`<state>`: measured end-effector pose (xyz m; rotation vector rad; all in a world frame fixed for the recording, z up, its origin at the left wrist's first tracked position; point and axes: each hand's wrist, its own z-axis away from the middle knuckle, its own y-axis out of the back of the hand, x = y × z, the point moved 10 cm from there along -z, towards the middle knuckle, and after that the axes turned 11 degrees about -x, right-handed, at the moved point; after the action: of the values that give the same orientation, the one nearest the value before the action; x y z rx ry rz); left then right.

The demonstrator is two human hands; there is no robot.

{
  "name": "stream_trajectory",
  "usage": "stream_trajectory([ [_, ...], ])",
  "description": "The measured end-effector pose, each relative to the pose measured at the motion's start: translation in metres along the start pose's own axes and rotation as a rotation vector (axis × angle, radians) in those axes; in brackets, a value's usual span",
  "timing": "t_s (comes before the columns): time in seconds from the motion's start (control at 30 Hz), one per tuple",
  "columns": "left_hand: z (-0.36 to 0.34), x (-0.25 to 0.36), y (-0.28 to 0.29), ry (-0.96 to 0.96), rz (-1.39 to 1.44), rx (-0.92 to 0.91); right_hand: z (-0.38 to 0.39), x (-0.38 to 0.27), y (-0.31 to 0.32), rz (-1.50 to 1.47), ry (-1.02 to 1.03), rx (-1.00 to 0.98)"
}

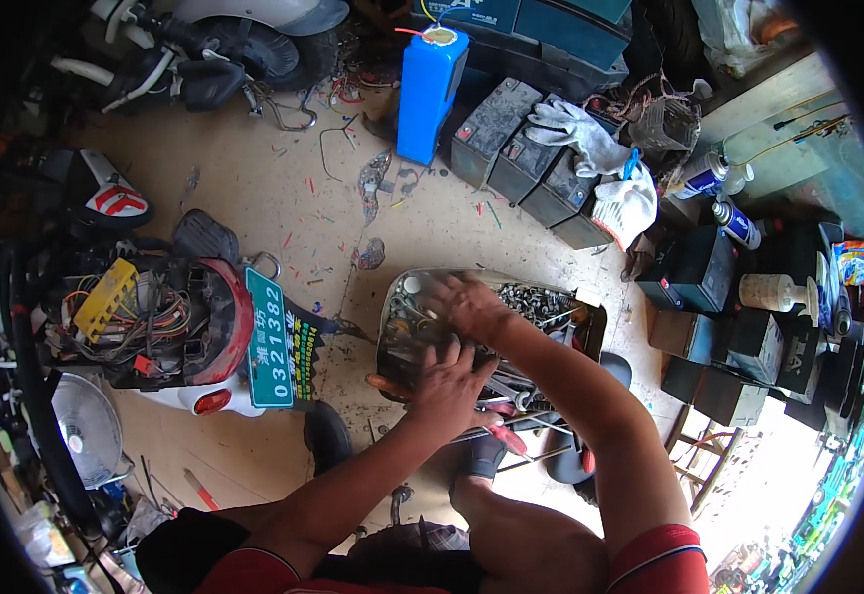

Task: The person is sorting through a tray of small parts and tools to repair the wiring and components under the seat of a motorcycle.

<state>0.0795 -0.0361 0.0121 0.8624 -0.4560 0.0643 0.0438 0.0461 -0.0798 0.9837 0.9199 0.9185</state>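
I have both hands in the metal tray [590, 315] of tools and screws: my left hand [449, 381] rests at its near edge, fingers spread flat over the tools, gripping nothing I can make out. My right hand [461, 302] is farther in, fingers curled down among the parts; whether they grasp anything I cannot tell. Left of the tray stands the opened scooter [169, 322], beyond it the blue battery pack [430, 94].

The person wears a red short-sleeved shirt with a thin white band at each sleeve hem, dark shorts, and bare forearms down to the left hand [444, 386] and right hand [466, 305].
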Motion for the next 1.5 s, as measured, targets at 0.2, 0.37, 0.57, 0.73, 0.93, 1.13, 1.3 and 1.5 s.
stream_trajectory([
  [0.2,0.0,0.009,0.001,-0.027,-0.064,0.057,0.105,0.043,-0.022,0.07,-0.202,-0.19],
  [0.37,0.003,0.002,-0.007,-0.03,-0.056,0.06,0.149,0.059,-0.015,0.091,-0.478,-0.569],
  [0.57,0.0,0.006,0.002,-0.037,-0.028,0.041,0.071,0.023,0.03,-0.029,-0.12,0.028],
  [0.73,0.005,-0.002,-0.003,-0.012,-0.035,0.022,0.033,0.008,0.008,-0.034,-0.071,-0.303],
  [0.93,-0.002,0.007,-0.002,-0.044,-0.021,0.051,0.084,0.053,-0.022,-0.014,-0.361,-0.246],
  [1.13,0.006,-0.003,-0.001,-0.026,-0.017,0.052,0.123,0.052,-0.024,-0.095,-0.512,-0.604],
  [1.3,0.002,0.001,-0.001,-0.057,-0.002,0.095,0.162,0.037,-0.049,-0.064,-0.434,-0.476],
  [1.5,0.004,0.0,-0.005,-0.048,-0.04,0.094,0.158,0.001,0.005,0.128,-0.144,-0.837],
])
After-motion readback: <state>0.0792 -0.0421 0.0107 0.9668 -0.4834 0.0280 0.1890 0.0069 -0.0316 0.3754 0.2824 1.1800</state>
